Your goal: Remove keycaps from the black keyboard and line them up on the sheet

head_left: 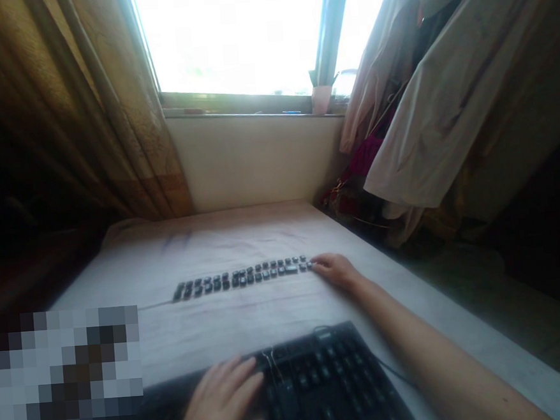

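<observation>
A black keyboard (341, 365) lies close to me on the bed, partly out of view at the bottom. My left hand (221, 399) rests on it with the fingers stretched out. Across the keyboard's upper middle lies a tool with thin wire loops, which looks like a keycap puller (274, 364). Farther off, loose dark keycaps (234, 279) stand in two rows on the sheet. At the right end of these rows is my right hand (334, 268), its fingertips closed on a keycap (311, 265) that they partly hide.
A pale sheet (231, 328) covers the bed. A cable (391, 370) runs off the keyboard's right side. Beyond are a window with a small pot (321, 98) on the sill, a gold curtain (124, 118) and hanging clothes (427, 116). The lower left is pixelated.
</observation>
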Demonstrator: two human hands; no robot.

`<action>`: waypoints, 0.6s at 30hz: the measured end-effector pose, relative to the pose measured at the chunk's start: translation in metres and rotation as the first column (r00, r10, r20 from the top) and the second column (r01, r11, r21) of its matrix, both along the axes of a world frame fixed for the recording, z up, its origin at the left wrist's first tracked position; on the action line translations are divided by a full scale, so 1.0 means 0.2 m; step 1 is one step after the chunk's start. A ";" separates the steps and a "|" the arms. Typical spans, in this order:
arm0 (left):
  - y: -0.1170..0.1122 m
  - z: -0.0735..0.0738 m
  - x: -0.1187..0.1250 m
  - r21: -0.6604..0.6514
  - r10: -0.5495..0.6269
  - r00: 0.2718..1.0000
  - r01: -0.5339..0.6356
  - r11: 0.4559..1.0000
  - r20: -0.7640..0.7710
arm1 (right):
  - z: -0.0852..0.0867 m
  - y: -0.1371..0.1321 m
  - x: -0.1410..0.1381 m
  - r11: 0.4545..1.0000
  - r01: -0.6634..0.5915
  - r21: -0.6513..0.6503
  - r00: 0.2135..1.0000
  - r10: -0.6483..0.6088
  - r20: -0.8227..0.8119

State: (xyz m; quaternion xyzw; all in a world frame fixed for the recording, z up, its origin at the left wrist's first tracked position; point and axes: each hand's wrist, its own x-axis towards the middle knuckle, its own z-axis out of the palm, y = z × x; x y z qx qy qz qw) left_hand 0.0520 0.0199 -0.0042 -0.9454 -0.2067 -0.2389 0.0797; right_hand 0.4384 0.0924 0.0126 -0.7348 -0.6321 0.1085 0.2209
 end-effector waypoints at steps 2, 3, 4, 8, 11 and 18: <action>0.00 0.01 0.00 -0.001 -0.003 1.000 0.003 1.000 0.005 | -0.01 0.01 0.00 1.000 0.001 -0.004 1.000 -0.001 0.010; 0.00 0.02 0.00 -0.006 -0.004 1.000 0.004 1.000 0.010 | -0.01 0.01 0.00 1.000 0.002 -0.006 1.000 -0.002 0.015; 0.00 0.02 0.00 -0.010 -0.008 1.000 0.008 1.000 0.012 | -0.01 0.01 0.00 1.000 0.004 -0.008 1.000 -0.004 0.020; 0.01 0.02 0.01 0.003 -0.006 1.000 0.006 1.000 0.014 | -0.02 0.01 0.00 1.000 0.017 -0.011 0.999 -0.017 0.038; 0.00 -0.01 0.01 -0.021 0.022 0.999 -0.021 1.000 0.028 | -0.02 0.01 0.00 1.000 0.029 -0.008 0.999 -0.028 0.044; -0.02 0.03 0.02 -0.080 0.034 0.995 -0.027 0.996 0.092 | 0.01 -0.02 -0.02 0.997 0.071 0.006 0.997 -0.071 -0.006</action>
